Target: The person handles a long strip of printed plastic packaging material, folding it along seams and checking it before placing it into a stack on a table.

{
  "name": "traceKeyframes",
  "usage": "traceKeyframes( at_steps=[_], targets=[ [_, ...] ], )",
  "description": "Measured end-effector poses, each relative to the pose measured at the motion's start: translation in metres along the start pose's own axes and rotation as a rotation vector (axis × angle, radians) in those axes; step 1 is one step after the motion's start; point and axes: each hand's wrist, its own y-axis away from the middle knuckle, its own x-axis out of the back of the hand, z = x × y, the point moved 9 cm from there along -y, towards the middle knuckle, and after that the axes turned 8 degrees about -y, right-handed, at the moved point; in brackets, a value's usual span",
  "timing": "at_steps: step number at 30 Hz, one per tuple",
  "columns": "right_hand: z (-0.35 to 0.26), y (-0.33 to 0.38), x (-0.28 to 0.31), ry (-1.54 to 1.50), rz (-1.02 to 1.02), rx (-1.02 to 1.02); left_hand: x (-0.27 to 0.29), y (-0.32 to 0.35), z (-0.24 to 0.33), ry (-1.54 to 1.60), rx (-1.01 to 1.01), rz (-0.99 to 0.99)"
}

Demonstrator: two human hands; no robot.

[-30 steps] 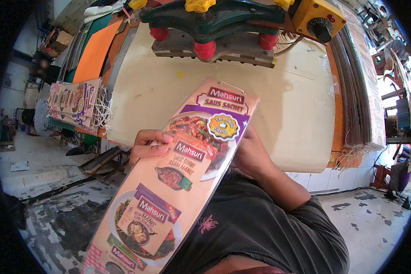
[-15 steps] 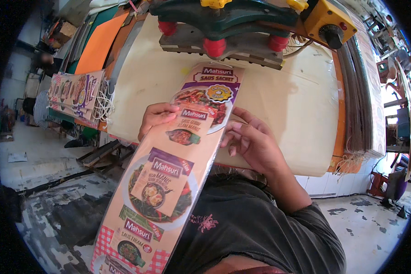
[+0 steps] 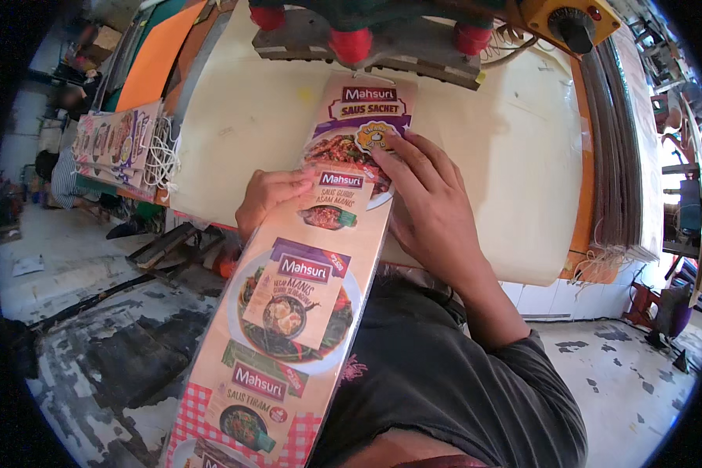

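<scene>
A long printed hanging display card (image 3: 234,320) in a shiny clear cover slants from the worktable down across my lap. It shows pictures of plated food and several sauce sachets, and a white cord loop tops its far end. My left hand (image 3: 273,199) is closed on the card's left edge, thumb over the front. From the right, my right hand (image 3: 437,207) lies over the opposite edge. Its fingertips press on the front beside a round yellow badge, while its thumb is partly hidden at the card's edge.
Beyond the card stands a dark green press with red knobs (image 3: 351,45) and a metal bar (image 3: 366,66). A yellow control box (image 3: 569,23) sits right of it. Similar corded cards (image 3: 117,148) are stacked at left. Tall stacked sheets (image 3: 620,148) line the cream table's (image 3: 507,195) right side.
My right hand has moved up and forward from beside the card's edge onto its front. The card's upper end has shifted slightly farther away, and my left hand still grips it.
</scene>
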Motion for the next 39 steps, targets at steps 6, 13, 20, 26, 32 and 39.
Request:
traceKeyframes(
  at_steps=[6, 13, 20, 26, 32, 39],
  targets=[
    [0.02, 0.006, -0.01, 0.056, 0.065, -0.02, -0.015, -0.003, -0.001, -0.071, 0.05, -0.092],
    [0.021, 0.005, -0.015, 0.048, 0.077, -0.028, -0.016, 0.001, -0.003, -0.091, 0.094, -0.12],
    [0.024, 0.006, -0.014, 0.048, 0.058, -0.049, -0.017, -0.011, 0.007, -0.118, 0.002, -0.142],
    [0.022, 0.005, -0.017, 0.069, 0.057, -0.039, -0.017, -0.007, 0.003, -0.105, 0.013, -0.15],
    [0.022, 0.004, -0.018, 0.09, 0.046, -0.034, -0.015, -0.008, 0.002, -0.097, 0.02, -0.155],
    [0.025, 0.005, -0.018, 0.09, 0.043, -0.043, -0.019, -0.008, -0.004, -0.113, 0.01, -0.138]
  ],
)
